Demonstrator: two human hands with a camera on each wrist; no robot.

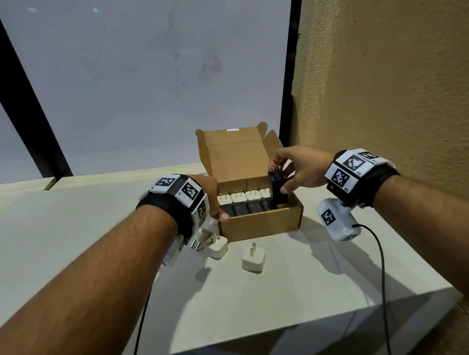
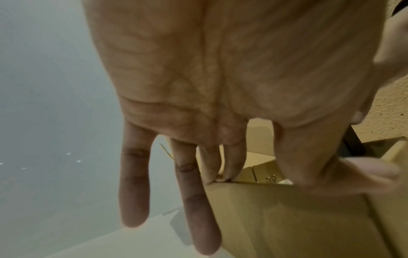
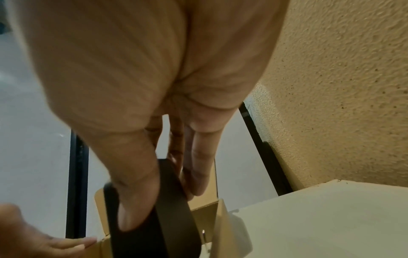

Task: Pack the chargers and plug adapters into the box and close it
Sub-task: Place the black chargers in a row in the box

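Observation:
An open cardboard box (image 1: 261, 225) stands on the table with its lid (image 1: 234, 155) upright. Inside, a row of white plug adapters (image 1: 240, 197) lies at the back and a row of black chargers (image 1: 246, 208) at the front. My right hand (image 1: 285, 171) pinches another black charger (image 1: 278, 188) upright, prongs up, at the box's right end; the right wrist view shows thumb and fingers on that black charger (image 3: 163, 227). My left hand (image 1: 216, 206) grips the box's front left corner: thumb on the front rim, two fingers hooked over the box (image 2: 287, 218) edge.
Two loose white adapters (image 1: 217, 247) (image 1: 253, 260) lie on the table (image 1: 344, 280) just before the box. A textured wall (image 1: 387, 85) rises close on the right, a black window post (image 1: 289, 105) behind. Black cables (image 1: 380, 250) hang from both wrists.

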